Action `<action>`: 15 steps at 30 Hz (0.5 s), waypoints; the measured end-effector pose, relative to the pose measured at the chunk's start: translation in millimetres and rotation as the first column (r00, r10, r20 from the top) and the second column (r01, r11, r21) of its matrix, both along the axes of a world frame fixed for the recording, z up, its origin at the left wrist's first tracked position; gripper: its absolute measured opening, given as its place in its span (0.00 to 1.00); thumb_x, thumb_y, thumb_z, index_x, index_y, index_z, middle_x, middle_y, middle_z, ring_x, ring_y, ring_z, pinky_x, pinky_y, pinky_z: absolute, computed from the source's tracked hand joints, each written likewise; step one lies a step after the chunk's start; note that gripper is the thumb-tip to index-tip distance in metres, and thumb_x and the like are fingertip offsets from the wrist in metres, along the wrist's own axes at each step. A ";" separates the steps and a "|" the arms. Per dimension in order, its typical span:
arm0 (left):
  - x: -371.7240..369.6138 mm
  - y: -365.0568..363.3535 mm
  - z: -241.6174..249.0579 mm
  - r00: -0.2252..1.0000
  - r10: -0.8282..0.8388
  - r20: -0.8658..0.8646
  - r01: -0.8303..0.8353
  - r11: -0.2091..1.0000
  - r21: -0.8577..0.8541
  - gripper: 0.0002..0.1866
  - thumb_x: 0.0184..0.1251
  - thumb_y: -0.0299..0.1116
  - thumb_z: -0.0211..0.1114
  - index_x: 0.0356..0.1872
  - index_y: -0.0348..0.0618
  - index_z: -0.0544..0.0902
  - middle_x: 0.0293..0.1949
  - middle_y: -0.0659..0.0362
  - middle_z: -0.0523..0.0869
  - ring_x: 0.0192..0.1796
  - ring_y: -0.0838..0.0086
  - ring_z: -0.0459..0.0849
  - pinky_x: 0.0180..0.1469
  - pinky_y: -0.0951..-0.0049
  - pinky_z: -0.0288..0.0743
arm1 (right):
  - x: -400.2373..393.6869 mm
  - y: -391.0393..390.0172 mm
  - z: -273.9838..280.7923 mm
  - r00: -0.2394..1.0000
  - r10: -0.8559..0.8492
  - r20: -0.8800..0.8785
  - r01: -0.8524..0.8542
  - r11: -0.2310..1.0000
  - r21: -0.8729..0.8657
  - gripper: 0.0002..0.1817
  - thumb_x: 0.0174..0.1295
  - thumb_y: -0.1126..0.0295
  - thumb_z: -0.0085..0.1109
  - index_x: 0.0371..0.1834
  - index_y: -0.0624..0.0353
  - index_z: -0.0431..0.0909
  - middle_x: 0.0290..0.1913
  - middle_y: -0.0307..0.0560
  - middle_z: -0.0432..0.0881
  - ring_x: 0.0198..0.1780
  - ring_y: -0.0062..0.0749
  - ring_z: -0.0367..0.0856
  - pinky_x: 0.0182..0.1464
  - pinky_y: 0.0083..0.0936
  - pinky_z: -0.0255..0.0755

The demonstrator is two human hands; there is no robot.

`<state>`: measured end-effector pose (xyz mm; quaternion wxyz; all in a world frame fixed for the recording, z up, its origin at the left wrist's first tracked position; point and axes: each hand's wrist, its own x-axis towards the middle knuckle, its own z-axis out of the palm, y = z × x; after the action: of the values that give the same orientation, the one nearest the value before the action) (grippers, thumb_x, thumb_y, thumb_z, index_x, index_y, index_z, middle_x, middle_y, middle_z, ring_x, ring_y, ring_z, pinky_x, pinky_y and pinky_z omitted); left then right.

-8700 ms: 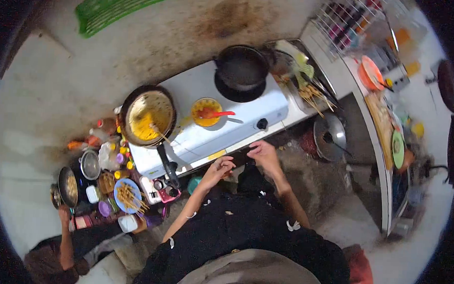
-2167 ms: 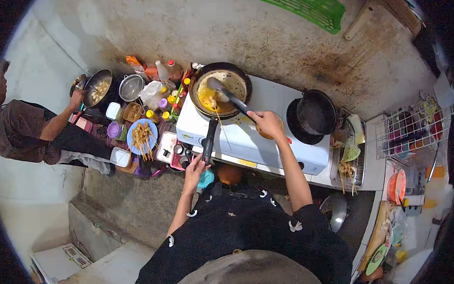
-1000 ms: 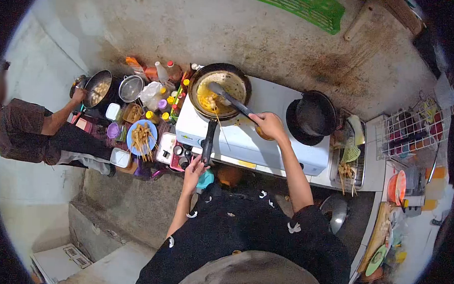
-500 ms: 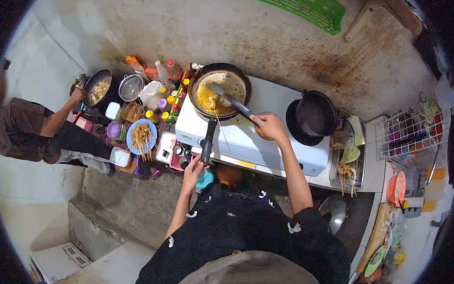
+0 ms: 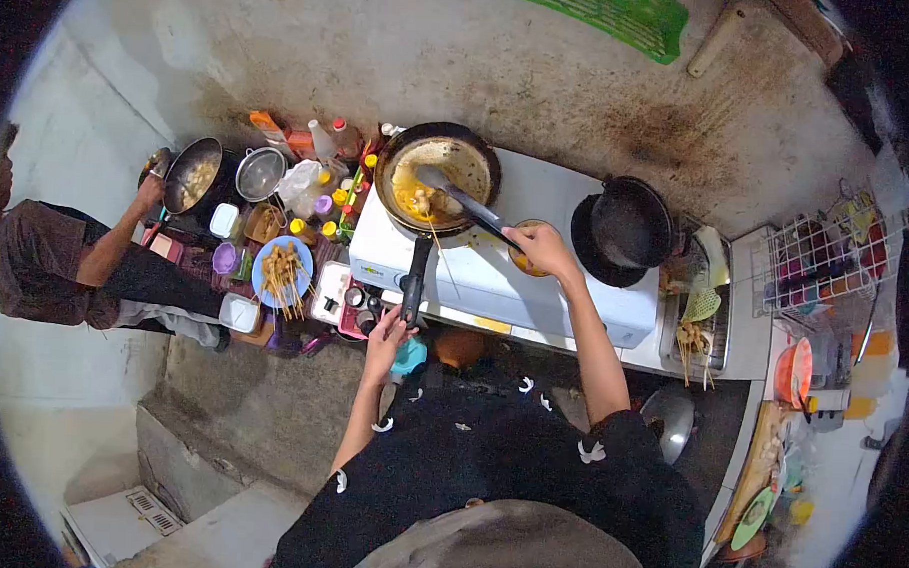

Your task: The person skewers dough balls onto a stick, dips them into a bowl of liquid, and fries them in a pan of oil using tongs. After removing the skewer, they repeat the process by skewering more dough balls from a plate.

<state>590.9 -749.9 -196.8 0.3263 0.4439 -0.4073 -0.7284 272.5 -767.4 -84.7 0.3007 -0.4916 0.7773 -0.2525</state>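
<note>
My left hand [image 5: 385, 344] is closed around the end of the black handle of a frying pan [image 5: 490, 165] on the white stove. In the pan lies yellow, egg-like liquid, with a skewer [image 5: 442, 259] whose stick reaches over the near rim. My right hand [image 5: 542, 249] grips the dark handle of a spatula [image 5: 474, 209]. The spatula's grey head rests in the pan, at the food on the skewer. Partly covered by my right hand, a small bowl [image 5: 526, 263] of yellowish contents stands on the stove.
A black pot [image 5: 632, 230] sits on the right burner. Skewers lie on a blue plate [image 5: 266, 277] left of the stove, and more lie in a tray [image 5: 721, 345] at right. Bottles and jars crowd the left. Another person [image 5: 50, 260] holds a pan [image 5: 194, 180] there.
The spatula head has shifted very slightly in the pan. Both hands keep their grips, and the view has moved a little.
</note>
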 end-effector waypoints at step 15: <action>-0.7 0.6 -1.8 1.000 -0.006 0.006 0.006 1.000 -0.013 0.22 0.67 0.31 0.52 0.60 0.37 0.64 0.47 0.58 0.78 0.44 0.73 0.80 0.46 0.79 0.72 | 1.9 0.4 2.9 1.000 -0.012 0.008 0.012 1.000 0.011 0.27 0.56 0.46 0.50 0.21 0.62 0.80 0.15 0.50 0.74 0.19 0.34 0.74 0.32 0.30 0.68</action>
<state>590.2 -749.3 -198.6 0.3258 0.4427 -0.4143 -0.7254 274.4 -767.1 -81.8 0.3051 -0.4842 0.7804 -0.2520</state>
